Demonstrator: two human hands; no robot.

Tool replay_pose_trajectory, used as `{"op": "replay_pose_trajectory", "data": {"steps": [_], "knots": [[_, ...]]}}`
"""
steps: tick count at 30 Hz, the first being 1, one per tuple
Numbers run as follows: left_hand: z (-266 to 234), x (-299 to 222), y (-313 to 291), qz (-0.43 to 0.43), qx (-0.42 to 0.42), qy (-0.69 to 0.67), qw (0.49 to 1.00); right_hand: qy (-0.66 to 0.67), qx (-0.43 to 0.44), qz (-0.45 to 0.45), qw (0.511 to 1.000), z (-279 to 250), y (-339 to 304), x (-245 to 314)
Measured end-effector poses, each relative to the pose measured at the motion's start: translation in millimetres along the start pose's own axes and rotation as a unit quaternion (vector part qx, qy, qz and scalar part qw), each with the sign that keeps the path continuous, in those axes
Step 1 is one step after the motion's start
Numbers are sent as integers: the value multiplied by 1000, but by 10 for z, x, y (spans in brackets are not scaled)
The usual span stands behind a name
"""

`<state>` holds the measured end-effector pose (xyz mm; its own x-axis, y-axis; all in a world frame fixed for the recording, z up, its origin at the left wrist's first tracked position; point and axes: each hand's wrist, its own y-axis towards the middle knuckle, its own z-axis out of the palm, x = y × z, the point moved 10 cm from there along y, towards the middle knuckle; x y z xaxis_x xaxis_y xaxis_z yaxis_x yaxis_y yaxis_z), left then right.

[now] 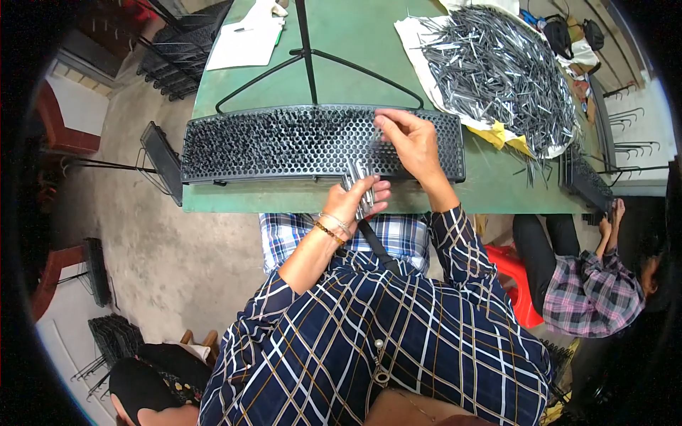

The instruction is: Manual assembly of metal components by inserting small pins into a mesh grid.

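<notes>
My left hand [359, 199] is closed round a bunch of thin grey strips [360, 186], just in front of a long black perforated tray [419, 156]. My right hand [412, 142] is over the right half of the tray, thumb and forefinger pinched together. A thin strip, smeared by motion, seems to hang from that pinch. Dark pieces stand in the tray's holes, densely at its left. At the right, many of the round holes show bare. A black metal frame [310, 71] rises behind the tray.
A heap of loose grey strips [497, 78] lies on white sacking at the back right. Papers with a pen [245, 42] rest at the back left of the green table [355, 28]. A co-worker [597, 284] handles another black tray [586, 181] at the right. Another person sits lower left.
</notes>
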<state>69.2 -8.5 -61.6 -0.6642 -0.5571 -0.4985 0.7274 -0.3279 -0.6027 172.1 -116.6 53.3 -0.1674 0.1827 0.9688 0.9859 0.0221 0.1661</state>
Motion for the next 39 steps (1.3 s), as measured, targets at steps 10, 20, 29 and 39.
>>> {"op": "replay_pose_trajectory", "data": {"steps": [10,20,29,39], "knots": [[18,35,13,1,0,22,1000,-134,-70,-161,975,130,243,121],[-46,70,37,-5,-5,26,1000,-268,-44,-278,921,288,146,172],[-131,126,30,-14,-29,-3,999,-238,104,-59,964,251,9,-4],[-84,121,46,1,-21,-21,1000,-113,176,107,972,187,-436,-274]]}}
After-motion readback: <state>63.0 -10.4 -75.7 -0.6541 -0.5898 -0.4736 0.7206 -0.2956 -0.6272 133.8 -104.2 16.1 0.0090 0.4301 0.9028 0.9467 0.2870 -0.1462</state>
